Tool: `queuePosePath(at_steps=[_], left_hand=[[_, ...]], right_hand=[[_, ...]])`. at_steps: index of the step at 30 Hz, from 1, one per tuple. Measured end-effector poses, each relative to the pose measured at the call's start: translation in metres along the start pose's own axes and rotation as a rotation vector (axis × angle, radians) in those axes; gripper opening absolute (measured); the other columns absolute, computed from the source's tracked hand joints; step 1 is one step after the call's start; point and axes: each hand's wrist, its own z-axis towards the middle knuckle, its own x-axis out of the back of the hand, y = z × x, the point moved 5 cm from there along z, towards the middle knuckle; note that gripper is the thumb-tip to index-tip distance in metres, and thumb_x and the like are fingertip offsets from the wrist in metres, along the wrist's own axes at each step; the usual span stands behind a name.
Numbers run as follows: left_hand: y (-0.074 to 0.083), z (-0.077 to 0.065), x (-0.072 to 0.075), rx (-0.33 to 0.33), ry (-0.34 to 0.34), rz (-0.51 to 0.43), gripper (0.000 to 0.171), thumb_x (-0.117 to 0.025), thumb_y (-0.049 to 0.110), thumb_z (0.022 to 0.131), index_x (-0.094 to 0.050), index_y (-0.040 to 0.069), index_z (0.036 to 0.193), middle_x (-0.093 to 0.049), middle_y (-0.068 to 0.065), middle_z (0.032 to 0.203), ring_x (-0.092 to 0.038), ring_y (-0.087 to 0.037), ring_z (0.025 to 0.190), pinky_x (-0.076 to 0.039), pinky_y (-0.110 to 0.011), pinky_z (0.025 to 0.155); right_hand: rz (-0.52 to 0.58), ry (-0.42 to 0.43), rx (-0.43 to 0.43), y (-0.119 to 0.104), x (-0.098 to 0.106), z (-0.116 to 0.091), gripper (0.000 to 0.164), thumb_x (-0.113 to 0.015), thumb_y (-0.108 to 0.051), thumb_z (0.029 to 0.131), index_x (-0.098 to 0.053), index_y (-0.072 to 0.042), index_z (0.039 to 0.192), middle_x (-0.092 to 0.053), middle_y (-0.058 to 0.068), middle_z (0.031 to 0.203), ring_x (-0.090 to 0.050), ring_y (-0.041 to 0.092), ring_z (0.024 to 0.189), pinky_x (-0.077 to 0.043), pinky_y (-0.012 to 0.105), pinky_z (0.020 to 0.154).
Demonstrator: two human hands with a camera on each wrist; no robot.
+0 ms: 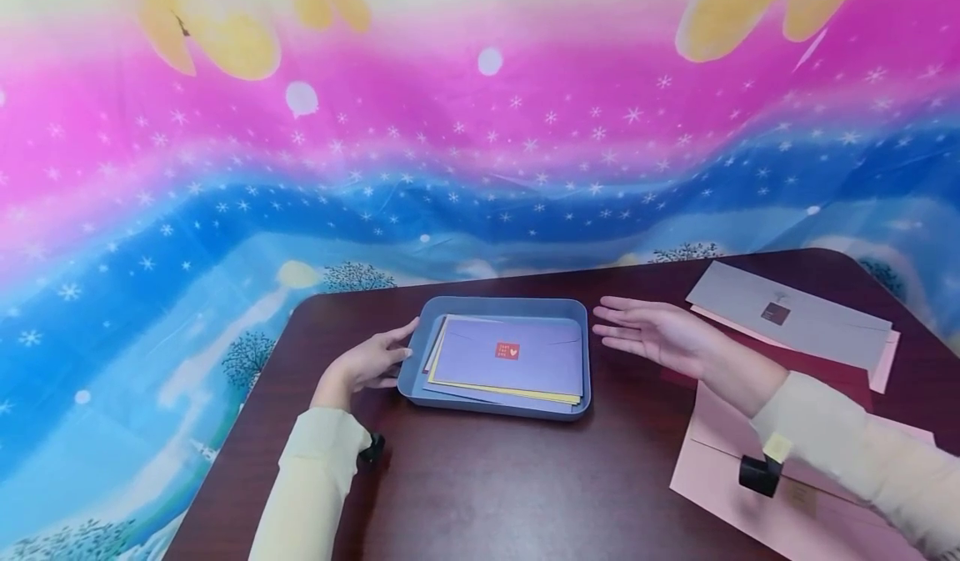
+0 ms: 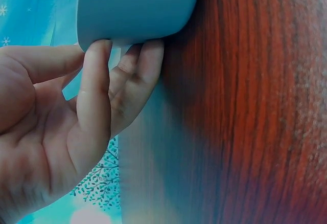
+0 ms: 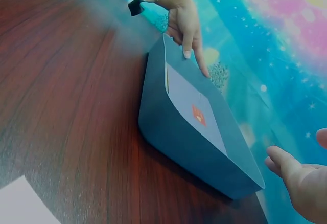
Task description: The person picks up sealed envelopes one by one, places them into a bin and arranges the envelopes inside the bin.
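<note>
A blue-grey tray (image 1: pixel 495 413) sits on the dark wooden table, with a small stack of envelopes inside. On top is a lilac envelope (image 1: pixel 540 350) with a red heart sticker; yellow edges show below it. My left hand (image 1: pixel 365 363) is at the tray's left end. Its fingertips touch the outer wall, the thumb and index finger at rim height, as the left wrist view (image 2: pixel 56 127) also has it. My right hand (image 1: pixel 660 333) is held just off the tray's right end, fingers extended toward it, with nothing in it.
Right of the tray lie a grey envelope (image 1: pixel 817 321) with a dark label, a dark red envelope (image 1: pixel 840 378) and a large pink envelope (image 1: pixel 712 478) under my right forearm. A printed cloth (image 1: pixel 450 161) hangs behind the table's (image 1: pixel 525 494) back edge.
</note>
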Motion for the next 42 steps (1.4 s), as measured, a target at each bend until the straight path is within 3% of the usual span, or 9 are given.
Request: queuePosePath(at_steps=[3,6,9,12,15,18,25,37,42], left_hand=[[-0.001,0.001,0.000,0.004,-0.004,0.003,0.064,-0.048,0.013,0.111,-0.021,0.034,0.165,-0.058,-0.018,0.141,-0.068,-0.020,0.097,-0.055,-0.035,0.076],[-0.001,0.001,0.000,0.008,-0.007,0.003,0.063,-0.047,0.013,0.111,-0.021,0.034,0.165,-0.057,-0.018,0.142,-0.068,-0.020,0.098,-0.055,-0.035,0.076],[-0.001,0.001,-0.001,0.013,-0.006,0.002,0.063,-0.047,0.013,0.111,-0.022,0.034,0.165,-0.057,-0.018,0.142,-0.068,-0.020,0.099,-0.055,-0.035,0.077],[-0.002,0.002,-0.001,0.018,-0.001,0.003,0.064,-0.048,0.013,0.110,-0.022,0.034,0.165,-0.058,-0.017,0.142,-0.068,-0.021,0.098,-0.055,-0.035,0.076],[-0.003,0.001,-0.001,0.023,0.003,0.004,0.064,-0.049,0.014,0.110,-0.022,0.034,0.165,-0.058,-0.017,0.141,-0.069,-0.021,0.097,-0.055,-0.035,0.075],[-0.003,0.001,-0.002,0.021,0.003,0.006,0.064,-0.049,0.014,0.110,-0.022,0.035,0.164,-0.058,-0.017,0.142,-0.069,-0.021,0.097,-0.055,-0.035,0.076],[-0.002,0.001,0.000,0.017,0.009,0.008,0.064,-0.049,0.014,0.110,-0.022,0.035,0.165,-0.056,-0.018,0.144,-0.068,-0.021,0.099,-0.055,-0.035,0.076],[-0.002,0.001,0.001,0.008,0.001,-0.008,0.064,-0.047,0.014,0.111,-0.021,0.035,0.165,-0.056,-0.019,0.143,-0.068,-0.022,0.100,-0.055,-0.036,0.077],[-0.002,0.003,0.000,0.009,0.005,-0.001,0.064,-0.048,0.014,0.110,-0.022,0.035,0.165,-0.055,-0.019,0.144,-0.068,-0.021,0.099,-0.055,-0.037,0.079]], right_hand=[[0.004,-0.009,0.001,-0.001,0.004,-0.002,0.063,-0.036,-0.006,0.111,0.001,0.009,0.160,-0.046,0.014,0.153,-0.064,0.014,0.119,-0.047,0.032,0.103],[0.017,-0.023,0.002,-0.003,0.006,-0.005,0.064,-0.037,-0.005,0.111,0.002,0.009,0.160,-0.060,0.000,0.134,-0.064,0.015,0.120,-0.048,0.031,0.103],[0.024,-0.054,0.019,-0.007,0.007,-0.008,0.063,-0.040,-0.005,0.111,-0.004,0.009,0.160,-0.065,-0.003,0.128,-0.064,0.017,0.121,-0.048,0.032,0.102],[0.025,-0.109,0.045,-0.013,0.007,-0.012,0.048,-0.042,-0.006,0.111,-0.034,-0.002,0.158,-0.067,-0.001,0.131,-0.063,0.019,0.123,-0.048,0.032,0.102],[0.011,-0.191,0.070,-0.018,0.007,-0.018,0.039,-0.038,-0.004,0.111,-0.059,-0.017,0.142,-0.065,0.000,0.136,-0.062,0.021,0.126,-0.047,0.032,0.103],[-0.029,-0.247,0.090,-0.022,0.011,-0.025,0.044,-0.034,-0.003,0.111,-0.064,-0.022,0.137,-0.063,0.001,0.140,-0.061,0.021,0.127,-0.047,0.032,0.104],[-0.131,-0.064,0.167,-0.034,0.034,-0.036,0.044,-0.039,-0.002,0.111,-0.071,-0.025,0.129,-0.070,0.000,0.129,-0.067,0.015,0.116,-0.052,0.027,0.095],[-0.103,0.119,0.345,-0.066,0.083,-0.059,0.043,-0.040,0.007,0.108,-0.075,-0.014,0.121,-0.075,0.006,0.110,-0.072,0.015,0.100,-0.056,0.024,0.085],[-0.210,0.229,0.351,-0.075,0.111,-0.071,0.038,-0.045,0.002,0.108,-0.075,-0.019,0.119,-0.076,0.001,0.106,-0.072,0.010,0.097,-0.055,0.020,0.082]])
